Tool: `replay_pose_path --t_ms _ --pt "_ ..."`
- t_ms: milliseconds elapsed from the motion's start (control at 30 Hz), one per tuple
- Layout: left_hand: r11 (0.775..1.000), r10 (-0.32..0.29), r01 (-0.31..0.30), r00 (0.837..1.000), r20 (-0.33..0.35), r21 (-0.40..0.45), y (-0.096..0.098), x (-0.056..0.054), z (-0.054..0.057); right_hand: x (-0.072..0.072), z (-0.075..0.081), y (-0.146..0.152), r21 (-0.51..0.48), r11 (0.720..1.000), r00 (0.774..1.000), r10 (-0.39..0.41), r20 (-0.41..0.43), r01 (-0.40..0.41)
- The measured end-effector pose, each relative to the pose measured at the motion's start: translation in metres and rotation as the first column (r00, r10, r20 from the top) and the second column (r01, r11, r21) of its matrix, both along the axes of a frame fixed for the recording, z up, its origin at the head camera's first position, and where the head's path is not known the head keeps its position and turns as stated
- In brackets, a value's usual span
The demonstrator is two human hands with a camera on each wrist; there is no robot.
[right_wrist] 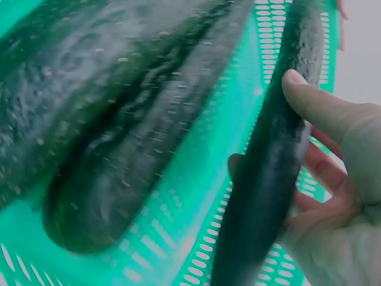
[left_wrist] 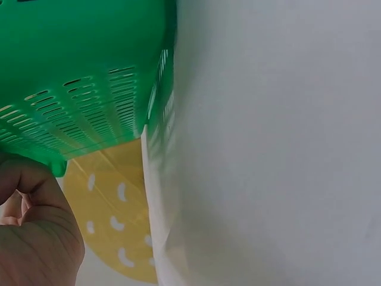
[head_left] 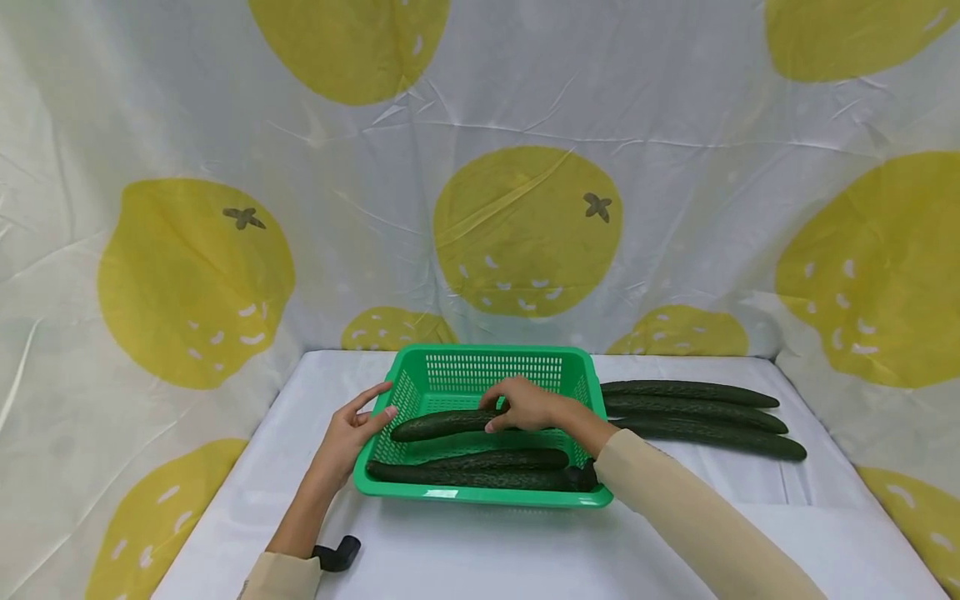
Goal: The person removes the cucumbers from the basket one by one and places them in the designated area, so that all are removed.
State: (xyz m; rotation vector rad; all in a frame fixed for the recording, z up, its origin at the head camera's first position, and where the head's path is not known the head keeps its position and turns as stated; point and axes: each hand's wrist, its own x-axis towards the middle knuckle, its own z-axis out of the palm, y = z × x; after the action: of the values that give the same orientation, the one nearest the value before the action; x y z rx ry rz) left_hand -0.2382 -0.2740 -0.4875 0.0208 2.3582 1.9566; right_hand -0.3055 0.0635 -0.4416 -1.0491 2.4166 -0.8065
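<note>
A green plastic basket [head_left: 483,495] with slotted walls sits mid-table. My right hand [head_left: 528,406] reaches into it and grips a long dark green cucumber [head_left: 438,425], thumb on one side and fingers curled round the other, as the right wrist view shows. Toward the basket's front wall lie two more cucumbers [head_left: 495,477], side by side. At the left rim my left hand [head_left: 348,437] holds the basket, its thumb over the edge; in the left wrist view its curled fingers are close against the rim.
Three cucumbers [head_left: 705,414] lie roughly parallel on the white-covered table [head_left: 420,558], right of the basket, their left ends hidden behind it. A white cloth [head_left: 360,183] printed with yellow fruit hangs behind and at both sides.
</note>
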Motion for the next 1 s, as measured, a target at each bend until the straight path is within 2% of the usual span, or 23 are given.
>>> replay_pose_path --t_ms 267,600,833,1000 --pt "1.000 0.005 -0.006 1.000 -0.012 -0.027 0.003 0.002 0.006 0.005 0.027 0.014 -0.048 0.999 0.998 -0.001 -0.060 -0.001" --pt "1.000 0.020 -0.020 1.000 0.008 -0.020 0.004 0.003 0.005 0.020 0.054 0.038 -0.091 0.996 0.990 -0.034 -0.140 0.021" --pt "1.000 0.026 -0.026 1.000 0.014 -0.006 0.003 0.003 0.004 0.027 0.057 0.068 -0.128 0.988 0.985 -0.103 -0.138 0.086" --pt "0.999 0.016 -0.016 1.000 0.009 -0.030 0.003 0.003 0.003 0.033 0.056 0.093 -0.171 0.977 0.979 -0.149 -0.135 0.125"
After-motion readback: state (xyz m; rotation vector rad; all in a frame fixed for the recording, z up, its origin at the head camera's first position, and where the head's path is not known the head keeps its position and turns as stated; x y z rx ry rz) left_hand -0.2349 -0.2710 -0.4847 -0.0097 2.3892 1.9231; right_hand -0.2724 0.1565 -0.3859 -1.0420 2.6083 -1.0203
